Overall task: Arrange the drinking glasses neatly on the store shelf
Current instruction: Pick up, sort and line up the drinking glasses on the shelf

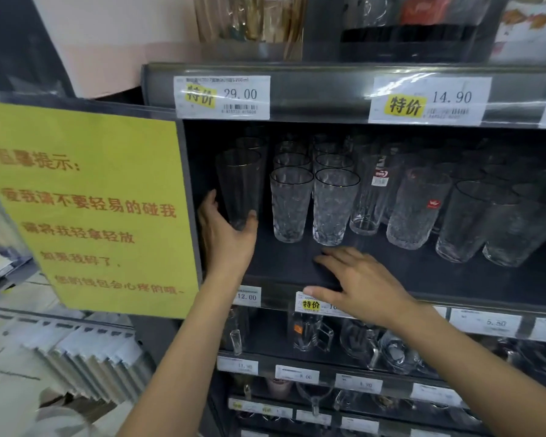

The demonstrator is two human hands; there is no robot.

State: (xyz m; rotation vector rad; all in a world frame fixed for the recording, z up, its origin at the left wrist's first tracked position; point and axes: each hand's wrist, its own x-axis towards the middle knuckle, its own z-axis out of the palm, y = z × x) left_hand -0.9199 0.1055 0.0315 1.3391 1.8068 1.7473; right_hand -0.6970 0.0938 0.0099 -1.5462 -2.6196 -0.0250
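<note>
Left hand (pixel 227 230): grips tall glass (pixel 238 184) at base, left end.
Right hand (pixel 358 283): flat, empty, over shelf (pixel 423 279) front.
Handling: fragile, slick; grip low.

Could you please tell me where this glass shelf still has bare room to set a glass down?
Bare: the shelf's front strip, from the right hand rightwards, before the textured glasses. Crowded: rows behind them and the right-side glasses.
</note>
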